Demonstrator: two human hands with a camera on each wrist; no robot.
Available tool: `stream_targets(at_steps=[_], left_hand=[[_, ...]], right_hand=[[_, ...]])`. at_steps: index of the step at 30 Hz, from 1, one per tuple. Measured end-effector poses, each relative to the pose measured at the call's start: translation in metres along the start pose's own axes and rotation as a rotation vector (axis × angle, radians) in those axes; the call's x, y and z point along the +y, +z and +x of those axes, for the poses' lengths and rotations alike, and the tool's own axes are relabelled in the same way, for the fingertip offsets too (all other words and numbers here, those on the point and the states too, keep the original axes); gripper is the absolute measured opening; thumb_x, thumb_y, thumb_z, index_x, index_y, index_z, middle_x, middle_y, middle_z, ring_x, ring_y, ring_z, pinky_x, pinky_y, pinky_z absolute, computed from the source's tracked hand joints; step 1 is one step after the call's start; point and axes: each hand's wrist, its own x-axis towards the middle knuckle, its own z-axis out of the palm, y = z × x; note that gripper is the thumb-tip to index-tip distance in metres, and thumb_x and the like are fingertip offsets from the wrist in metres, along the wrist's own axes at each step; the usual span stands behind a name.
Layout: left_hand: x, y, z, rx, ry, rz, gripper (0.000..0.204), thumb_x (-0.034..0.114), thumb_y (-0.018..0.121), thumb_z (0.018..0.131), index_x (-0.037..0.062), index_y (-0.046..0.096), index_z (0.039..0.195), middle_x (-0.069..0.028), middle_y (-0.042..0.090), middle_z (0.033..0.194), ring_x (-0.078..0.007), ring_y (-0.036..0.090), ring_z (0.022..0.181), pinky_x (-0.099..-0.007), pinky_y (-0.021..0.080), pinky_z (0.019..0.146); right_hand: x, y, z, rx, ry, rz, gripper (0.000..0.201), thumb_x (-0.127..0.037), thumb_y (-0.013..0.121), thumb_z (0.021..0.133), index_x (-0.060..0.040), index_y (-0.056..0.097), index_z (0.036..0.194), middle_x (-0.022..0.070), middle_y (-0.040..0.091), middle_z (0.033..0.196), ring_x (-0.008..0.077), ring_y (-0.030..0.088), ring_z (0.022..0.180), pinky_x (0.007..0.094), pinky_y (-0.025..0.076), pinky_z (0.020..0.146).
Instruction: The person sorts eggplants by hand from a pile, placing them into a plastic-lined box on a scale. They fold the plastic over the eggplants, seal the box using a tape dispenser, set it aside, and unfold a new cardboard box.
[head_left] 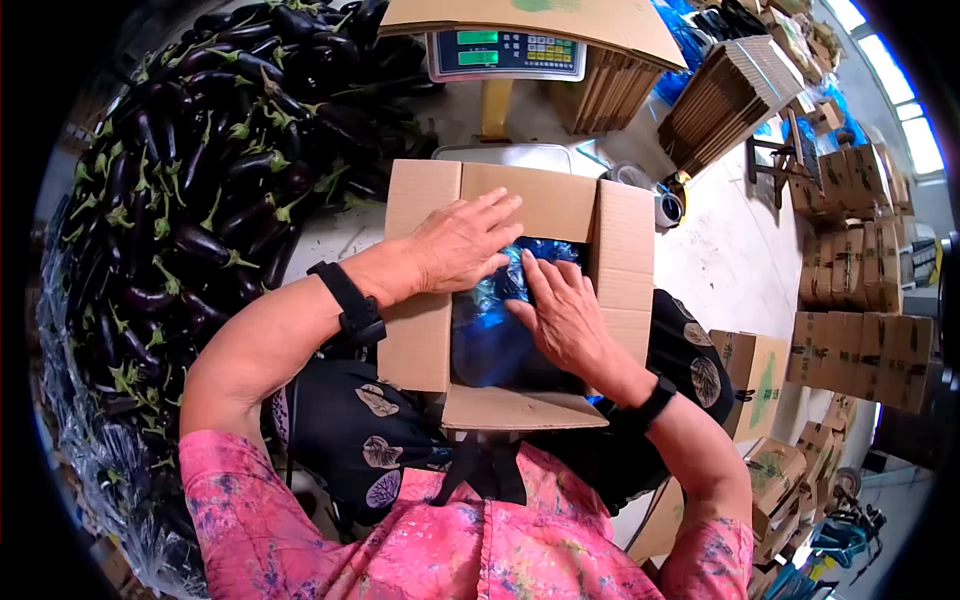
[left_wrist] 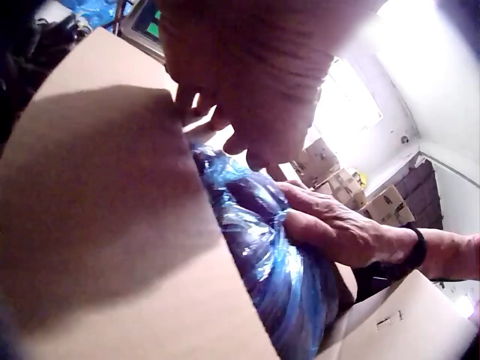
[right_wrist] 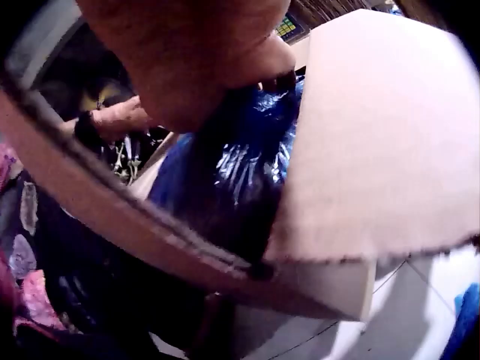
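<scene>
An open cardboard box (head_left: 418, 345) stands in front of the person, its flaps folded outward. Inside is a shiny blue plastic bag (head_left: 490, 340) with dark contents showing through. The left hand (head_left: 465, 240) lies across the box's left and far edges, its fingers extended toward the bag's far end. On top of the bag, the right hand (head_left: 568, 312) presses with extended fingers, thumb spread to the left. Seen from the left wrist, the right hand (left_wrist: 337, 229) rests along the crinkled bag (left_wrist: 277, 255). In the right wrist view the bag (right_wrist: 240, 165) bulges beneath the wrist.
A large heap of eggplants (head_left: 200, 200) fills the left side. Behind the box stands a scale with a lit display (head_left: 505, 57), partly under a cardboard sheet (head_left: 540, 25). A tape roll (head_left: 668, 208) lies at the right. Bundled flat cartons (head_left: 725, 100) and stacked boxes (head_left: 850, 265) stand farther right.
</scene>
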Motion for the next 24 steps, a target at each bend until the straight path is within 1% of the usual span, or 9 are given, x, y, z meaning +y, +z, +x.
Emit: stream_targets(at_steps=[3,6,11,13,15,19,21,23,24], left_hand=[[0.015,-0.001,-0.002,-0.003,0.059,0.127,0.050,0.039,0.066,0.089,0.0105,0.061,0.130,-0.0131,0.044,0.149,-0.0392,0.038,0.139,-0.0486,0.040,0.108],[0.007,0.007,-0.004,0.021,0.077,0.122,0.051,0.045,0.066,0.089,0.0144,0.062,0.130,-0.0117,0.043,0.151,-0.0415,0.035,0.140,-0.0501,0.038,0.109],[0.006,0.012,-0.003,0.018,0.033,0.059,0.047,0.045,0.069,0.087,0.0182,0.064,0.125,-0.0103,0.042,0.152,-0.0415,0.033,0.142,-0.0521,0.037,0.109],[0.005,0.014,-0.002,0.010,0.023,0.047,0.045,0.043,0.070,0.086,0.0204,0.065,0.125,-0.0101,0.042,0.152,-0.0424,0.033,0.142,-0.0531,0.037,0.109],[0.007,0.013,-0.001,0.006,0.023,0.040,0.045,0.042,0.071,0.086,0.0205,0.065,0.124,-0.0104,0.042,0.152,-0.0429,0.033,0.142,-0.0531,0.037,0.109],[0.010,0.008,-0.002,-0.053,0.006,0.001,0.047,0.034,0.071,0.087,0.0189,0.062,0.131,-0.0113,0.038,0.155,-0.0445,0.029,0.143,-0.0566,0.037,0.108],[0.010,0.006,-0.001,-0.054,0.016,-0.029,0.048,0.035,0.070,0.087,0.0188,0.062,0.132,-0.0119,0.037,0.155,-0.0458,0.028,0.143,-0.0577,0.036,0.108],[0.006,0.013,0.000,-0.064,0.019,-0.040,0.055,0.043,0.071,0.085,0.0174,0.061,0.132,-0.0146,0.036,0.156,-0.0480,0.025,0.144,-0.0596,0.034,0.109],[0.005,0.015,0.000,-0.068,0.016,-0.044,0.058,0.047,0.071,0.084,0.0167,0.061,0.133,-0.0160,0.035,0.156,-0.0492,0.024,0.144,-0.0605,0.033,0.109]], right_hand=[[-0.007,-0.003,0.019,-0.200,0.120,-0.021,0.064,-0.039,0.056,0.097,0.0061,0.044,0.140,0.0180,0.055,0.132,0.0354,0.049,0.115,0.0437,0.040,0.098],[-0.004,0.007,0.010,-0.059,0.115,0.091,0.072,-0.046,0.057,0.096,0.0077,0.041,0.141,0.0230,0.051,0.136,0.0392,0.048,0.120,0.0454,0.038,0.103],[-0.014,-0.045,-0.035,-0.328,0.018,0.165,0.096,-0.061,0.065,0.086,0.0070,0.035,0.146,0.0313,0.037,0.148,0.0469,0.037,0.136,0.0506,0.030,0.114],[-0.008,-0.052,-0.047,-0.314,-0.102,0.273,0.101,-0.066,0.069,0.080,0.0067,0.038,0.144,0.0315,0.035,0.149,0.0457,0.037,0.136,0.0516,0.033,0.111],[-0.016,-0.064,-0.067,-0.453,-0.216,0.175,0.097,-0.057,0.075,0.077,0.0042,0.041,0.144,0.0305,0.036,0.149,0.0443,0.037,0.137,0.0511,0.034,0.111],[-0.014,-0.044,-0.064,-0.224,-0.301,0.080,0.084,-0.039,0.079,0.077,0.0012,0.044,0.142,0.0288,0.041,0.146,0.0436,0.045,0.130,0.0488,0.041,0.106],[0.000,-0.035,-0.047,-0.172,-0.245,0.100,0.050,-0.025,0.077,0.080,-0.0006,0.058,0.119,0.0233,0.059,0.123,0.0415,0.059,0.108,0.0478,0.050,0.089],[0.010,-0.036,-0.027,-0.325,-0.081,0.164,0.041,-0.025,0.081,0.075,-0.0034,0.058,0.101,0.0169,0.062,0.102,0.0390,0.061,0.093,0.0469,0.051,0.079],[0.015,-0.031,-0.023,-0.249,-0.088,0.170,0.042,-0.025,0.082,0.073,-0.0036,0.057,0.099,0.0165,0.060,0.100,0.0391,0.061,0.092,0.0468,0.051,0.077]])
